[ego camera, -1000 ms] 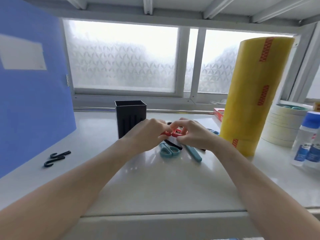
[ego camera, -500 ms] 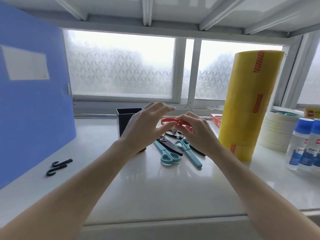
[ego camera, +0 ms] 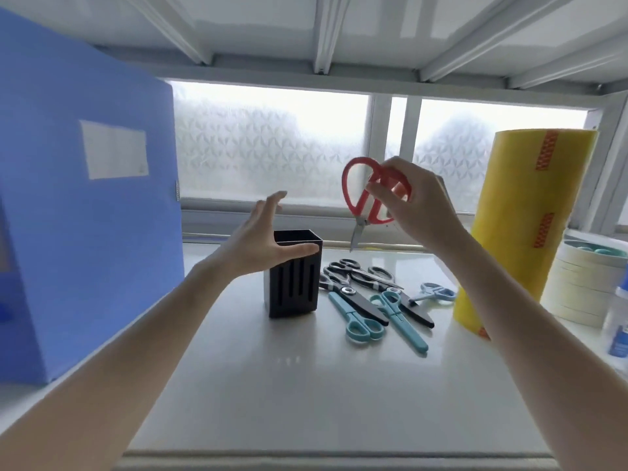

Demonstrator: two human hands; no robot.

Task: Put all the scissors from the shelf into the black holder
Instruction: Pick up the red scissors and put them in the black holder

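My right hand [ego camera: 421, 205] holds red-handled scissors [ego camera: 356, 195] in the air, blades pointing down, above and to the right of the black holder [ego camera: 294, 283]. The slotted black holder stands on the white shelf [ego camera: 306, 385]. My left hand [ego camera: 261, 243] is open, fingers spread, just in front of the holder's left rim, holding nothing. To the right of the holder lie several scissors: a teal pair [ego camera: 356, 317], a second teal pair [ego camera: 401, 317], black and grey pairs [ego camera: 360, 277], and a small light-blue pair [ego camera: 435, 294].
A tall blue file box [ego camera: 85, 232] stands at the left. At the right rises a yellow stack of tape rolls [ego camera: 530, 226], with cream tape rolls [ego camera: 584, 283] and a blue-capped bottle [ego camera: 618, 328] beyond. A frosted window runs behind the shelf.
Both hands lifted the red scissors off the pile. My right hand now holds them alone, higher up, blades down. My left hand has let go and opened by the holder.
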